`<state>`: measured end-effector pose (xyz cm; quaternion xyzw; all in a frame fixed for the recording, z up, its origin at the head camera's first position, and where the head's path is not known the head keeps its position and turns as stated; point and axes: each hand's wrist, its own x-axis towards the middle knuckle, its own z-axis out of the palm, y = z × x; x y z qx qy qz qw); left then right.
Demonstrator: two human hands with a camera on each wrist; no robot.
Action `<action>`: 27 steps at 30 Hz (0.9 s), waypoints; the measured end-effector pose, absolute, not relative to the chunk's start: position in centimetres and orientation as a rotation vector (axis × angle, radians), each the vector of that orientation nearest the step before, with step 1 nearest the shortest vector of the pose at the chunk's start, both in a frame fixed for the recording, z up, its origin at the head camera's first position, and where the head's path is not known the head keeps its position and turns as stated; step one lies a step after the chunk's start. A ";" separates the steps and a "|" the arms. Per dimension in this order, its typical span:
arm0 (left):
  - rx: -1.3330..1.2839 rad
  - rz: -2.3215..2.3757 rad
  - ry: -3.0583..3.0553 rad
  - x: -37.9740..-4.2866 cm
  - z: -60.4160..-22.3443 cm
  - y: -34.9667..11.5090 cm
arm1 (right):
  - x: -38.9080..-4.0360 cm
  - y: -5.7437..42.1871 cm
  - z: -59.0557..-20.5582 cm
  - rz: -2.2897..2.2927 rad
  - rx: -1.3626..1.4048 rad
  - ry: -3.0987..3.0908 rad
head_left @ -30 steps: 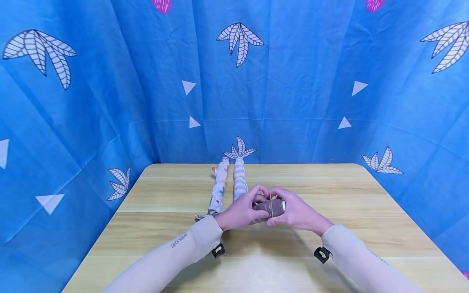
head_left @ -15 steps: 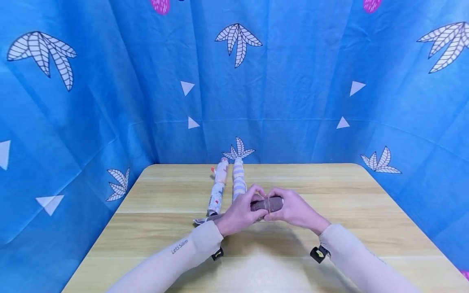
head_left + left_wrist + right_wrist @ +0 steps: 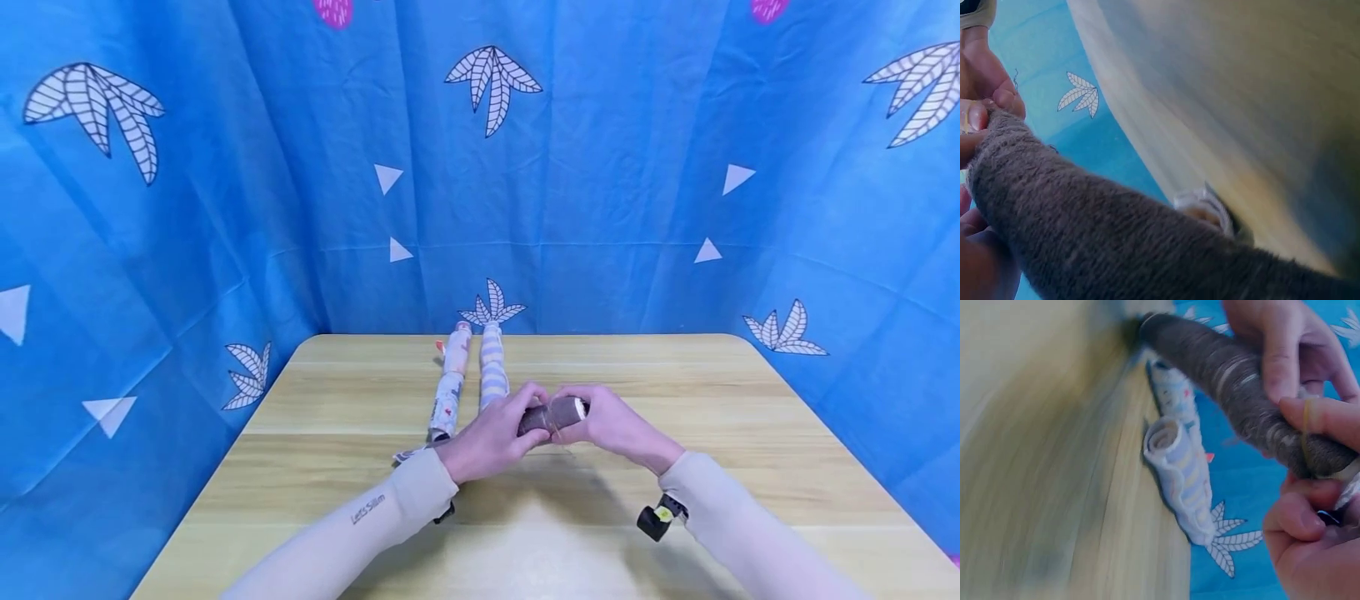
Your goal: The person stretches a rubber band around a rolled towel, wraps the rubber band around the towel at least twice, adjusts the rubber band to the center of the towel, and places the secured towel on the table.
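A fuzzy grey-brown rolled towel point(image 3: 564, 413) is held slantwise over the table between both hands. My left hand point(image 3: 495, 437) grips it around the middle, thumb on the near side. At its right end, my right hand point(image 3: 613, 425) holds the roll with thumb and fingers, close beside the left fingertips. A thin yellowish rubber band point(image 3: 1307, 425) circles the towel near that end, right at the right hand's fingers. The right wrist view shows the long roll running past the left hand point(image 3: 1294, 347) towards the table. White shows at the roll's right end.
Behind the left hand, a striped rolled cloth point(image 3: 492, 367) and a patterned rolled cloth point(image 3: 447, 392) lie side by side on the wooden table point(image 3: 675, 400). A small red tag point(image 3: 440, 345) sticks out there. Blue curtain point(image 3: 615, 167) surrounds the table's back and sides.
The right hand has shifted slightly and turned the towel's end, so its white tip shows more than half a second ago. Both hands keep their hold; the other rolls stay put.
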<state>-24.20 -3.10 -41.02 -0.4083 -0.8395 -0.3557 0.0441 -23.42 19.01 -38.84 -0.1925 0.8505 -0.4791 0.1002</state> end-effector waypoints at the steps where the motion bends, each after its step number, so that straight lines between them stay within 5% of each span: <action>1: -1.251 -1.061 -2.569 -24.2 -40.9 -3.0 | -23.4 19.1 -38.7 -1.430 -0.549 2.495; 10: -1.292 -0.865 -2.534 -24.1 -40.6 -2.5 | -23.1 18.6 -38.4 -1.392 -0.482 2.622; 19: -1.317 -0.655 -2.492 -24.3 -41.4 -2.3 | -22.1 17.2 -37.9 -0.752 -0.422 3.077; 27: -1.261 -0.742 -2.543 -24.1 -41.6 -2.3 | -22.7 18.2 -38.5 -1.101 -0.351 2.717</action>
